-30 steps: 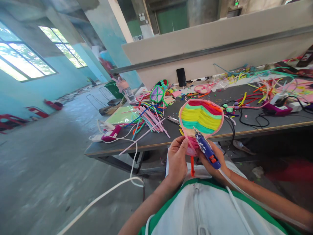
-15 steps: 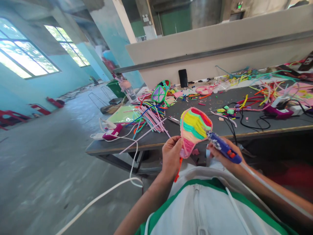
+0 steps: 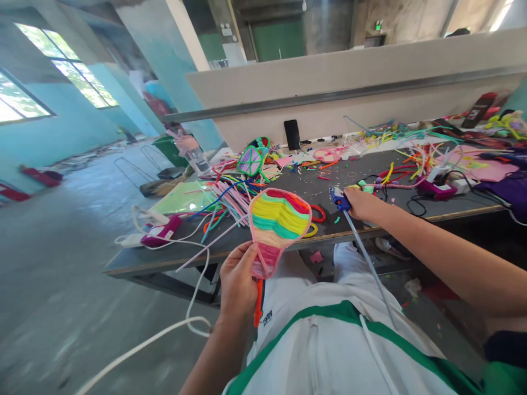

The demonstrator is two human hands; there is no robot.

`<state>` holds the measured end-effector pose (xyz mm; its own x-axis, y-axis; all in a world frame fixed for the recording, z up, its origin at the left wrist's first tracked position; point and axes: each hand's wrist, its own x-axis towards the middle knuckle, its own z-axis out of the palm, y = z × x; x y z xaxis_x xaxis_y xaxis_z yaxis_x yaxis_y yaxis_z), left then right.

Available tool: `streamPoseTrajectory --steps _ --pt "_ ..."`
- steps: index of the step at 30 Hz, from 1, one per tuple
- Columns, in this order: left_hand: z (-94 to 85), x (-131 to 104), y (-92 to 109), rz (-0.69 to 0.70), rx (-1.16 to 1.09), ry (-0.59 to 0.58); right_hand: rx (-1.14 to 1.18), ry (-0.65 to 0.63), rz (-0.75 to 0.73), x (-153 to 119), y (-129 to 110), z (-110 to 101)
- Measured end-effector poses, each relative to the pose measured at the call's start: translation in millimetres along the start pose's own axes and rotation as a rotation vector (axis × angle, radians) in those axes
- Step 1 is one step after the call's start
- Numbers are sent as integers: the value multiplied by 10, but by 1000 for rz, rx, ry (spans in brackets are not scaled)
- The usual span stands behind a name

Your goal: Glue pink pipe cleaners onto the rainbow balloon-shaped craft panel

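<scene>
My left hand (image 3: 239,274) pinches the lower pink end of a balloon-shaped craft piece (image 3: 280,219) with red, yellow, green and peach stripes and a pink rim. An orange-red strip (image 3: 258,302) hangs below it. Over the grey table, my right hand (image 3: 364,204) is closed on a blue glue gun (image 3: 340,202), its white-tipped end toward the back and its cord (image 3: 366,255) trailing down. Red-handled and yellow-handled scissors (image 3: 318,214) lie on the table, partly hidden behind the craft piece.
Pipe cleaners (image 3: 234,200) lie bundled at the left, near a purple power strip (image 3: 160,230) and a bottle (image 3: 193,153). A phone (image 3: 292,135) leans on the partition. More craft strips and a second power strip (image 3: 436,188) lie right.
My right hand has moved the glue gun away from the craft piece, out over the table. My left hand and the craft piece are further left in view, and the scissors now show.
</scene>
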<state>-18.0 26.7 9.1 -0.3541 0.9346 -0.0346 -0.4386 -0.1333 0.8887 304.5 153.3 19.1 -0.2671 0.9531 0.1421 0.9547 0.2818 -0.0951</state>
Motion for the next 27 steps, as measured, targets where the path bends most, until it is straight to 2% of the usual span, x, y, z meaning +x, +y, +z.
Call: streamPoseTrajectory --steps 5,12,16,27 --pt "-53 -55 13 -68 -9 -65 -104 -127 -15 198 77 163" --pt "-100 -128 6 -159 80 -232 -197 -252 -40 244 204 210" --pt "-80 -159 -5 -211 121 -300 -231 -285 -44 228 210 191" --pt "14 -203 -38 -240 147 -322 -269 -329 -159 215 149 -11"
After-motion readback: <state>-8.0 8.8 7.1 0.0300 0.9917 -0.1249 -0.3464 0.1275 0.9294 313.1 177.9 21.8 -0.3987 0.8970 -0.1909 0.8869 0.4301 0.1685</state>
